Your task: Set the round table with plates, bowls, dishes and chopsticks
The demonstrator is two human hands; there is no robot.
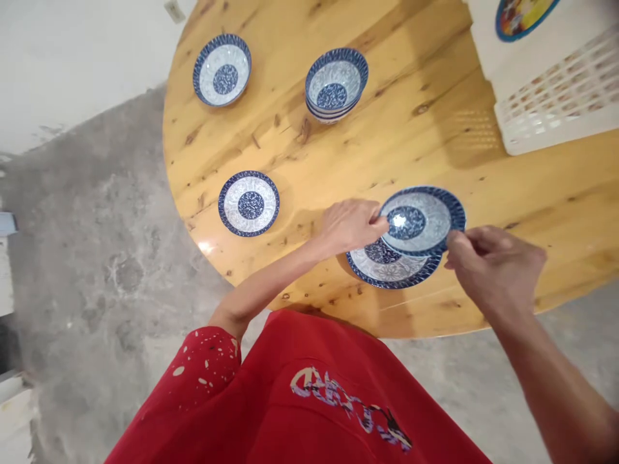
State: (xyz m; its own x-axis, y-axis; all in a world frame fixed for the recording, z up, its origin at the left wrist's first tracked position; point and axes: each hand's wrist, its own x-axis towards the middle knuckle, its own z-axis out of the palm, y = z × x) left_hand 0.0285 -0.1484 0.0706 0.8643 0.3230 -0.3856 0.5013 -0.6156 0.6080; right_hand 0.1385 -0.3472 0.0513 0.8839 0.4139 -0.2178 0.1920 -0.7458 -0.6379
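My left hand (pixel 351 225) and my right hand (pixel 488 261) grip opposite edges of a blue-and-white plate (pixel 430 222), which is tilted above the table. Below it, partly covered, a larger blue-and-white plate (pixel 394 274) rests on the wood. To the left lies a small blue-and-white plate (pixel 250 204). Farther back stand a stack of blue-and-white bowls (pixel 333 84) and, at the far left, another blue-and-white bowl (pixel 223 71).
The round wooden table (pixel 290 151) has its curved edge along the left and near me. A white plastic basket (pixel 536 122) with lattice sides stands at the back right. Grey concrete floor (pixel 120 258) shows beyond the table, and a wall socket (pixel 175 11) is at the top left.
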